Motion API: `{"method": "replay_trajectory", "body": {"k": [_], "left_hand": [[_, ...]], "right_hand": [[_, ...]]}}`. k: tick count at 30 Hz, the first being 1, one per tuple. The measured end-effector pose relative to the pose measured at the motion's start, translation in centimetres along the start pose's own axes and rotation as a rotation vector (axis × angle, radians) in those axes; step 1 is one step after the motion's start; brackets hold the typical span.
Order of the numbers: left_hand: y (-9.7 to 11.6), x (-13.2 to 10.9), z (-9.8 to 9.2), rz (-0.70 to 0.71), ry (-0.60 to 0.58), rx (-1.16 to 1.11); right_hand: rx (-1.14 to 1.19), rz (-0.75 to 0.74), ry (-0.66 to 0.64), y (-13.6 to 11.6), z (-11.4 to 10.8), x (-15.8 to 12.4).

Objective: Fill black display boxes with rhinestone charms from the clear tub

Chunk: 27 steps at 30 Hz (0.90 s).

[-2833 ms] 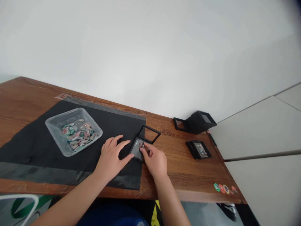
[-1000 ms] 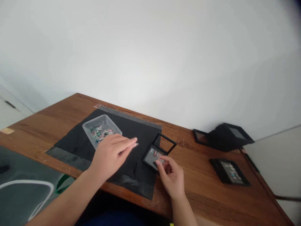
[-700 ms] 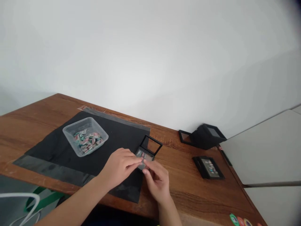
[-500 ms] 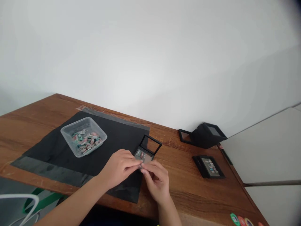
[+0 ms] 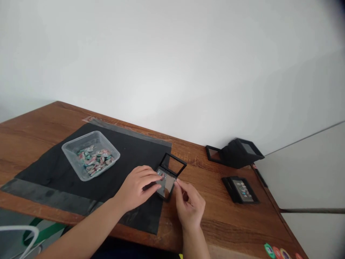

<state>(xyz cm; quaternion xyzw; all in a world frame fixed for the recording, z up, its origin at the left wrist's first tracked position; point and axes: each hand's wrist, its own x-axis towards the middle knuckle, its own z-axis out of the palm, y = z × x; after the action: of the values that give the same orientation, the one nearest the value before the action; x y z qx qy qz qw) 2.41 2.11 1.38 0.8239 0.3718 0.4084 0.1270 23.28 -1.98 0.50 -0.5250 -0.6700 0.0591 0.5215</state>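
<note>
A small black hinged display case (image 5: 169,189) with clear windows lies open at the right edge of the black mat. Its frame-like lid (image 5: 176,175) stands raised at the back. A few small shiny pieces (image 5: 162,176) rest on the left part of its window. My left hand (image 5: 137,187) reaches over the case's left side, thumb and fingers apart, fingertips beside those pieces. At the case's right edge, my right hand (image 5: 191,205) is closed in a pinch. Whatever lies between its thumb and finger is too small to name.
A clear plastic tub (image 5: 90,154) of pink, green and silvery pieces stands on the black mat (image 5: 132,151), taped to the wooden table (image 5: 215,196). Stacked black cases (image 5: 237,153) sit by the wall. Another case (image 5: 241,190) holds pieces. Coloured discs (image 5: 277,251) lie front right.
My hands, together over the case before, have come apart. The right hand has moved right to the case's edge; the left has shifted slightly left, its thumb and fingers parting.
</note>
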Motion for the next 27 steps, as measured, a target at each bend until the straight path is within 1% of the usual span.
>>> {"method": "replay_trajectory", "body": {"k": [1,3,6,8,13,19,22,27], "left_hand": [[-0.2,-0.1,0.1,-0.019,-0.021,0.012],[-0.4,-0.2,0.1,-0.046,-0.042,0.015],[-0.6,-0.6,0.1,-0.067,-0.017,0.023],[-0.7,-0.8,0.0,-0.095,-0.002,0.034],[-1.0,-0.8,0.0,-0.166,-0.026,0.020],[-1.2,-0.8,0.2,-0.210,-0.113,0.020],[-1.3,-0.9,0.3,-0.233,-0.129,0.037],[-1.7,-1.2,0.7,-0.257,-0.144,0.087]], "right_hand": [[-0.023,0.017,-0.014,0.2,0.0,0.1],[-0.065,0.049,-0.087,0.4,0.1,0.3],[-0.142,0.099,-0.210,0.3,0.3,0.4],[-0.190,0.127,-0.247,0.2,0.5,0.5],[-0.267,0.149,-0.313,0.1,0.8,0.5],[-0.235,0.178,-0.362,-0.1,0.9,0.7],[-0.210,0.208,-0.383,-0.2,0.8,0.7],[-0.207,0.304,-0.327,0.0,0.8,0.5]]}}
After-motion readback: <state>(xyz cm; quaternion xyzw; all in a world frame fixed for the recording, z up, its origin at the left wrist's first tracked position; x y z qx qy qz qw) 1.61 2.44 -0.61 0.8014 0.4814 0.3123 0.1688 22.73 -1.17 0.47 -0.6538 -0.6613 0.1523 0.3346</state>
